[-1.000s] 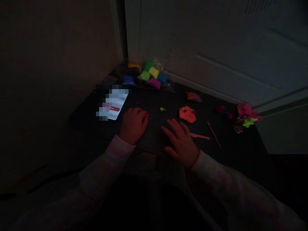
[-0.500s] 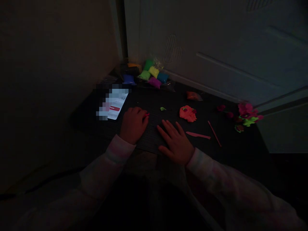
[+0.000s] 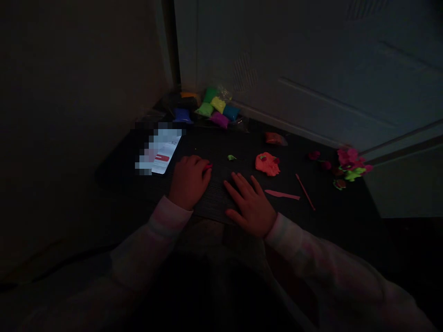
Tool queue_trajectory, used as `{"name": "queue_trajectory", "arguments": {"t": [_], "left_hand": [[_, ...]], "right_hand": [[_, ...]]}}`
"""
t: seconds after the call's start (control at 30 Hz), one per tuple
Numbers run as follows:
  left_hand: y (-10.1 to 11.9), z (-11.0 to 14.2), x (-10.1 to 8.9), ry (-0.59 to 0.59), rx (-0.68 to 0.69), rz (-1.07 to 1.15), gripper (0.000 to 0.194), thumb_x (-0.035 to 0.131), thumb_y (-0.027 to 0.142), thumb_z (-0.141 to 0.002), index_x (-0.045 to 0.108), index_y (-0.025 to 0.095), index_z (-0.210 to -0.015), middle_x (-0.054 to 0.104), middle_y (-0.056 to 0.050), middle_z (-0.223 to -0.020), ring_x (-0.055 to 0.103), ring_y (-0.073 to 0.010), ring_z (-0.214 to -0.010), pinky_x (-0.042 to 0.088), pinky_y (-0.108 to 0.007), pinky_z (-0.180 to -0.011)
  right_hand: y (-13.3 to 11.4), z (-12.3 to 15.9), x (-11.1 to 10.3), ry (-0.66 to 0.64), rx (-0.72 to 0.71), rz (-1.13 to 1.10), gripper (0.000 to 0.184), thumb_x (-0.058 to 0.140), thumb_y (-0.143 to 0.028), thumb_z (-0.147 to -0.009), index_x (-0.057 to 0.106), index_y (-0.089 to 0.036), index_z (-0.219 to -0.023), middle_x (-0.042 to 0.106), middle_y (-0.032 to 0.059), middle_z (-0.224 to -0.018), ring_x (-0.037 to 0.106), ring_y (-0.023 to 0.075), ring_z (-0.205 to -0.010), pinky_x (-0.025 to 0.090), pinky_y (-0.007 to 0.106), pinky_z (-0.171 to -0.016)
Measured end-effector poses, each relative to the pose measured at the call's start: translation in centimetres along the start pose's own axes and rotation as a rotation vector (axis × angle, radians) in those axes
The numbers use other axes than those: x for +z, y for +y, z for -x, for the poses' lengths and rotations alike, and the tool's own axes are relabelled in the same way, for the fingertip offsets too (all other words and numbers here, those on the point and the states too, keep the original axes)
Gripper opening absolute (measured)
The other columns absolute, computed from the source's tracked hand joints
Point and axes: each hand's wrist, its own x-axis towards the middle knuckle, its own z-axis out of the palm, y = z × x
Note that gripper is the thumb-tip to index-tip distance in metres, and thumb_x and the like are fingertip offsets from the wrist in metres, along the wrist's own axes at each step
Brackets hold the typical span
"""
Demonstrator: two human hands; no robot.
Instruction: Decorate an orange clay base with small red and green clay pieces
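Your L hand (image 3: 188, 180) is left of the orange clay slab (image 3: 267, 164), w/ thumb & index pinched on a small red bit (image 3: 208, 166); its other fingers are curled, tips hidden. Your R hand (image 3: 251, 205) is palm-down on the dark table (image 3: 214, 203), on the slab's near-left side, fingers apart & holding nothing.

Btwn the red bit & the slab, closer to the slab, is a small green piece (image 3: 231, 157). The slab has dark red & green bits on top. Pink knife (image 3: 282, 195) lies on the slab's near side, nr your R hand; pink stick (image 3: 305, 191) is to its near right. Phone (image 3: 168, 154), lit, is well left of the slab, coloured packets (image 3: 218, 105) far left, orange packet (image 3: 275, 139) just beyond, pink flowers (image 3: 351, 159) well right.
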Motion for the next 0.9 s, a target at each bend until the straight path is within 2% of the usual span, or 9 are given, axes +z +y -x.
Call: {"name": "queue_trajectory", "arguments": {"t": [0.1,0.23,0.3,0.53,0.6,0.77,0.83,0.9], "left_hand": [[0.0,0.0,0.0,0.000,0.002,0.003,0.024,0.045,0.025,-0.081,0.062,0.015,-0.095,0.060,-0.009,-0.094,0.051,-0.0248,-0.088,0.041,-0.039,-0.076],[-0.1,0.0,0.0,0.009,0.014,-0.002,0.024,0.045,0.025,-0.080,0.061,0.014,-0.095,0.060,-0.010,-0.094,0.052,-0.0245,-0.089,0.041,-0.039,-0.077],[-0.1,0.0,0.1,0.015,0.018,-0.003,0.024,0.046,0.025,-0.080,0.061,0.015,-0.095,0.060,-0.010,-0.094,0.052,-0.0244,-0.089,0.041,-0.038,-0.077],[-0.1,0.0,0.1,0.015,0.014,0.008,0.024,0.045,0.026,-0.081,0.062,0.015,-0.093,0.061,-0.009,-0.092,0.052,-0.0242,-0.088,0.041,-0.039,-0.077],[-0.2,0.0,0.2,0.015,0.013,0.007,0.024,0.045,0.026,-0.080,0.062,0.015,-0.094,0.061,-0.010,-0.093,0.052,-0.0245,-0.089,0.041,-0.039,-0.077],[-0.3,0.0,0.2,0.013,0.017,-0.008,0.023,0.046,0.026,-0.080,0.061,0.015,-0.094,0.061,-0.009,-0.093,0.052,-0.0242,-0.088,0.041,-0.038,-0.076],[-0.3,0.0,0.1,0.014,0.017,-0.009,0.024,0.046,0.026,-0.080,0.061,0.016,-0.094,0.061,-0.009,-0.093,0.052,-0.0240,-0.088,0.041,-0.038,-0.076],[-0.2,0.0,0.1,0.013,0.015,-0.006,0.024,0.046,0.026,-0.080,0.062,0.016,-0.094,0.060,-0.009,-0.092,0.052,-0.0243,-0.088,0.041,-0.038,-0.076]], "right_hand": [[0.0,0.0,0.1,0.001,0.010,0.003,0.063,0.030,-0.054,-0.084,0.030,-0.016,-0.134,0.024,0.0159,-0.142,0.019,0.0247,-0.131,0.012,0.047,-0.104],[0.4,-3.7,0.5,0.048,0.063,0.010,0.061,0.027,-0.052,-0.085,0.028,-0.017,-0.135,0.023,0.0152,-0.143,0.018,0.0242,-0.131,0.011,0.048,-0.104],[0.5,-4.6,0.5,0.062,0.078,0.012,0.061,0.027,-0.051,-0.085,0.028,-0.016,-0.135,0.023,0.0153,-0.143,0.018,0.0248,-0.131,0.012,0.048,-0.104],[-0.1,-0.1,0.1,0.016,0.025,0.001,0.063,0.031,-0.053,-0.083,0.028,-0.016,-0.135,0.024,0.0158,-0.142,0.019,0.0254,-0.131,0.012,0.049,-0.104],[-0.1,-0.6,0.2,0.023,0.034,0.001,0.063,0.030,-0.054,-0.084,0.029,-0.017,-0.135,0.024,0.0157,-0.142,0.019,0.0251,-0.131,0.012,0.049,-0.104],[0.5,-4.6,0.5,0.068,0.085,0.007,0.061,0.027,-0.052,-0.085,0.027,-0.017,-0.135,0.022,0.0156,-0.143,0.018,0.0249,-0.131,0.011,0.049,-0.104],[0.4,-4.4,0.5,0.065,0.081,0.006,0.061,0.028,-0.052,-0.085,0.028,-0.017,-0.135,0.023,0.0152,-0.143,0.019,0.0247,-0.131,0.012,0.048,-0.104],[0.2,-2.8,0.4,0.046,0.058,0.003,0.061,0.030,-0.053,-0.084,0.030,-0.017,-0.134,0.024,0.0149,-0.142,0.020,0.0243,-0.131,0.013,0.047,-0.104]]}}
